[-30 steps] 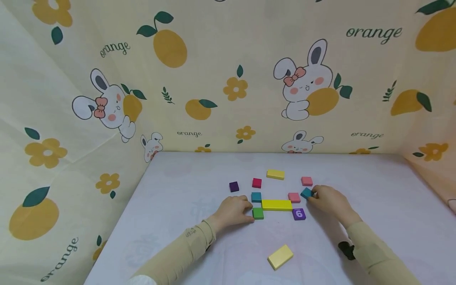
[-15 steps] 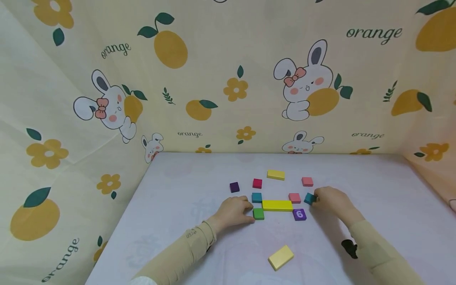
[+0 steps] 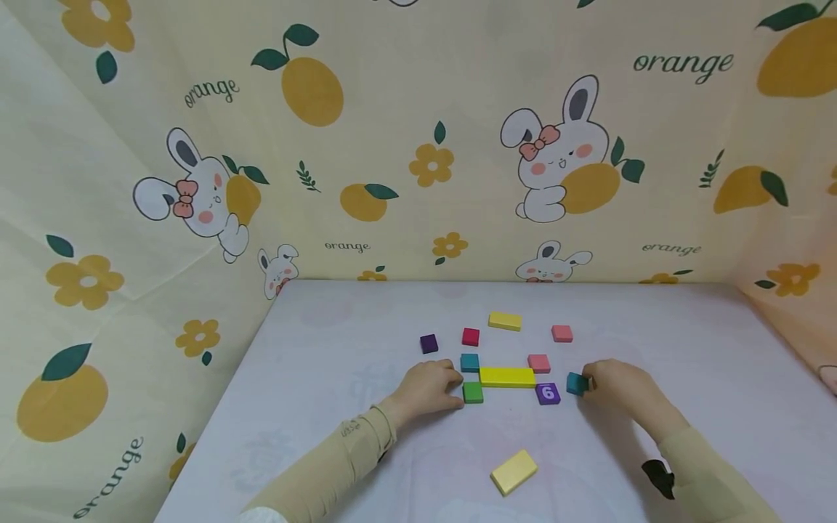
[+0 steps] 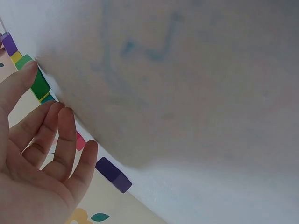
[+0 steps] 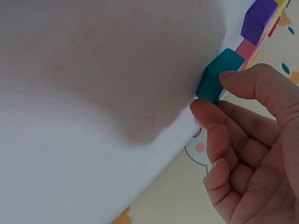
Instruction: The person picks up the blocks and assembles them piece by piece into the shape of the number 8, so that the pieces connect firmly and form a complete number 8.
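My right hand (image 3: 629, 392) pinches a teal block (image 3: 577, 383) between thumb and index finger, low over the table to the right of the purple block with a 6 (image 3: 548, 394). In the right wrist view, the thumb lies on the near face of this teal block (image 5: 220, 72). A long yellow block (image 3: 506, 377) has small blocks at its corners: another teal block (image 3: 469, 362), a green block (image 3: 473, 393), a pink block (image 3: 539, 363) and the purple one. My left hand (image 3: 425, 388) rests at the left end, relaxed fingertips beside the green and teal blocks.
Behind lie a dark purple block (image 3: 428, 343), a red block (image 3: 471, 336), a pale yellow block (image 3: 505, 321) and a second pink block (image 3: 562, 333). Another pale yellow block (image 3: 514, 472) lies in front. A printed cloth (image 3: 392, 145) hangs behind the white table (image 3: 327, 327).
My right hand has moved toward me and slightly right, carrying the teal block from beside the pink blocks to the right of the purple one. The left hand stays in place.
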